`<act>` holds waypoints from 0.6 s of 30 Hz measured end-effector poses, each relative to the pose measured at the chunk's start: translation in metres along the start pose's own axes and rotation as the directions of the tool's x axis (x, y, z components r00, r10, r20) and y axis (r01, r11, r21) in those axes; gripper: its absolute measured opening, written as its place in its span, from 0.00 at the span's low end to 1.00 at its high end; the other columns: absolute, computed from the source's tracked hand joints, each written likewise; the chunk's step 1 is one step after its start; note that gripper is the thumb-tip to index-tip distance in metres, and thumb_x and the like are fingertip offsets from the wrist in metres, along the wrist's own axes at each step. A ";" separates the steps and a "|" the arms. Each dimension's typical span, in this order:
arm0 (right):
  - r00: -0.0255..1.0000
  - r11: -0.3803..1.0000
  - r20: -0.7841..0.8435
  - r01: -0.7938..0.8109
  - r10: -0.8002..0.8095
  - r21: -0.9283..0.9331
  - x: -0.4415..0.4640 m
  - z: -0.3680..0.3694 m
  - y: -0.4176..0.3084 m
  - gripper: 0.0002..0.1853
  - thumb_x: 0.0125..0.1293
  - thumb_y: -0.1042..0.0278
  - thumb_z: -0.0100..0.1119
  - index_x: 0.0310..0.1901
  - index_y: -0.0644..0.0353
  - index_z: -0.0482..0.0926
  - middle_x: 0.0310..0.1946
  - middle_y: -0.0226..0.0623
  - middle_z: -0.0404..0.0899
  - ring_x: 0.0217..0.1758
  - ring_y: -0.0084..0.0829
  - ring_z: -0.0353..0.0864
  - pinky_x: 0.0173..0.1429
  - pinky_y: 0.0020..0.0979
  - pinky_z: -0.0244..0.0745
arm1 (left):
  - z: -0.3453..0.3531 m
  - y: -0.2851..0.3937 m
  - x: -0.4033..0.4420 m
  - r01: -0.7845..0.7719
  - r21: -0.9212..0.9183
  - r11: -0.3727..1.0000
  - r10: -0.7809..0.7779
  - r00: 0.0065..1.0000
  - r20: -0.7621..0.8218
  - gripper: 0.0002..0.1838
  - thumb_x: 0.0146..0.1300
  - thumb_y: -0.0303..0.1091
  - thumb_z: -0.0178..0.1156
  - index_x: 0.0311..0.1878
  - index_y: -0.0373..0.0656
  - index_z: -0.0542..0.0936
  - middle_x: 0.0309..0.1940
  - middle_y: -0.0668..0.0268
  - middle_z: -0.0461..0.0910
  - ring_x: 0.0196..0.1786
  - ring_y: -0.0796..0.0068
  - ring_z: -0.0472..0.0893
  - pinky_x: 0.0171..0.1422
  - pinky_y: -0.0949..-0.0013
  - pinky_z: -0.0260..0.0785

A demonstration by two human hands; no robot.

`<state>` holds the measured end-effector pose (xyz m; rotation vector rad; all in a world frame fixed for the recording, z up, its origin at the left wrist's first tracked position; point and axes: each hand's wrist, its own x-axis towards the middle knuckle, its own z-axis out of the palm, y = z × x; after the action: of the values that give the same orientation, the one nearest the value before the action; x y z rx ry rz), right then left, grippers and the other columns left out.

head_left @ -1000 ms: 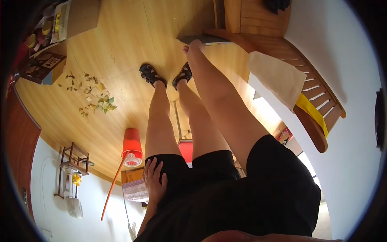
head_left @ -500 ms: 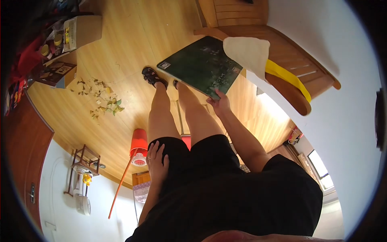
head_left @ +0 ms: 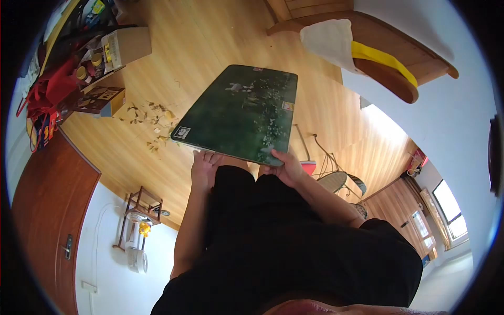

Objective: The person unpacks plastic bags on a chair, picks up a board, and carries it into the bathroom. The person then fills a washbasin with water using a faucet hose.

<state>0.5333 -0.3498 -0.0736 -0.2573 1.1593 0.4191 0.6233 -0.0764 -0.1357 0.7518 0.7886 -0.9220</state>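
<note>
A large dark green board (head_left: 236, 110) with white flower prints and small stickers is held out in front of my body. My right hand (head_left: 285, 167) grips its near right corner, thumb on top and the other fingers underneath. At the near left edge is my left hand (head_left: 206, 164), its fingers bent against or just under the board; part of them is hidden, so a grip cannot be made out. Dry leaves (head_left: 155, 123) lie on the floor beyond the board's left side.
A cardboard box (head_left: 128, 46) with jars and red bags stands at the upper left. A wooden bench (head_left: 388, 63) with a cream cloth (head_left: 331, 42) and yellow strip is at the upper right. A brown door (head_left: 50, 210) and small wooden rack (head_left: 142, 205) are left.
The board has come up from the floor area, turned and moved nearer my body in my right hand. My left hand has left my thigh and reached the board's near edge.
</note>
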 end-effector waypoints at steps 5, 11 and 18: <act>0.997 0.998 0.069 0.039 -0.037 -0.038 0.036 0.022 0.011 0.15 0.73 0.64 0.50 0.55 0.64 0.72 0.42 0.40 0.81 0.36 0.34 0.83 0.42 0.35 0.83 | 0.007 0.012 0.038 0.063 -0.047 0.997 -0.069 0.988 -0.138 0.21 0.76 0.46 0.43 0.59 0.39 0.70 0.54 0.59 0.78 0.55 0.65 0.78 0.61 0.60 0.71; 0.990 0.999 0.139 -0.006 0.000 0.046 0.109 0.020 0.005 0.15 0.72 0.61 0.51 0.53 0.63 0.73 0.41 0.42 0.82 0.35 0.37 0.84 0.45 0.39 0.83 | 0.010 0.050 0.090 0.018 0.135 0.991 0.006 0.984 -0.177 0.17 0.75 0.39 0.43 0.52 0.37 0.74 0.44 0.58 0.82 0.44 0.67 0.82 0.55 0.61 0.77; 0.993 0.995 0.119 -0.023 0.012 0.093 0.186 -0.003 -0.013 0.17 0.70 0.55 0.52 0.50 0.60 0.76 0.36 0.43 0.84 0.32 0.37 0.84 0.47 0.40 0.82 | 0.027 0.051 0.155 -0.025 0.237 0.971 0.088 0.962 -0.259 0.17 0.74 0.39 0.43 0.48 0.34 0.74 0.38 0.58 0.81 0.38 0.67 0.83 0.46 0.63 0.80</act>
<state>0.5989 -0.3280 -0.2464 -0.1380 1.0619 0.3884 0.7346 -0.1380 -0.2410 1.1160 0.8996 -0.8797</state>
